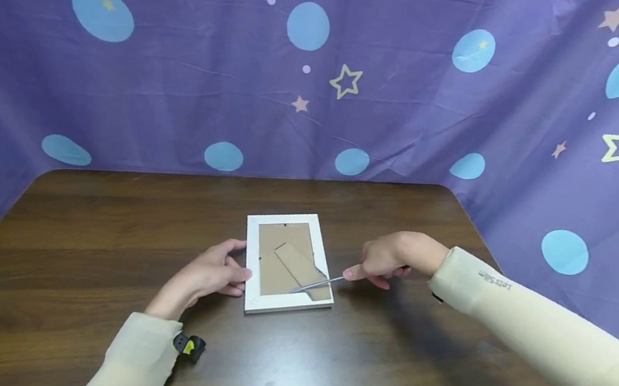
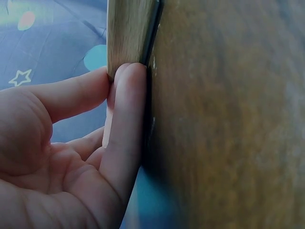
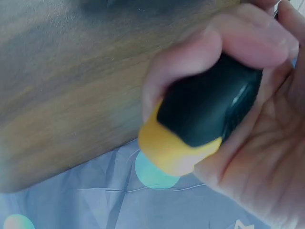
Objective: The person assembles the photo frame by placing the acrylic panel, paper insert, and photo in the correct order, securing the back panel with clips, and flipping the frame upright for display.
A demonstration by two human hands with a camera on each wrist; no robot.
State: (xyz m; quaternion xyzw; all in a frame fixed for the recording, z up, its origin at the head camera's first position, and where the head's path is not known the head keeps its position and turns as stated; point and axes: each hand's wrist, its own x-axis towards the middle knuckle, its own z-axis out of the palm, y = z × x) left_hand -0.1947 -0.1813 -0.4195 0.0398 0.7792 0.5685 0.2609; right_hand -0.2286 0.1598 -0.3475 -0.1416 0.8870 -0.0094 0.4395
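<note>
A white picture frame (image 1: 277, 302) lies face down on the table, its brown backing board (image 1: 276, 273) and slanted stand leg (image 1: 297, 260) showing. My left hand (image 1: 210, 273) pinches the frame's left side; in the left wrist view, thumb and fingers meet at its wood-grained edge (image 2: 131, 36). From the right, my right hand (image 1: 384, 256) grips a screwdriver (image 3: 209, 109) by its black and yellow handle, fingers curled round it. The screwdriver's metal shaft (image 1: 325, 282) reaches across the lower part of the stand leg to the backing. Whether its tip touches the board, I cannot tell.
The brown wooden table (image 1: 86, 251) has rounded far corners. Behind it and along its sides hangs a purple curtain (image 1: 403, 100) with stars and blue spots. A black strap with a yellow mark (image 1: 190, 347) sits at the left wrist.
</note>
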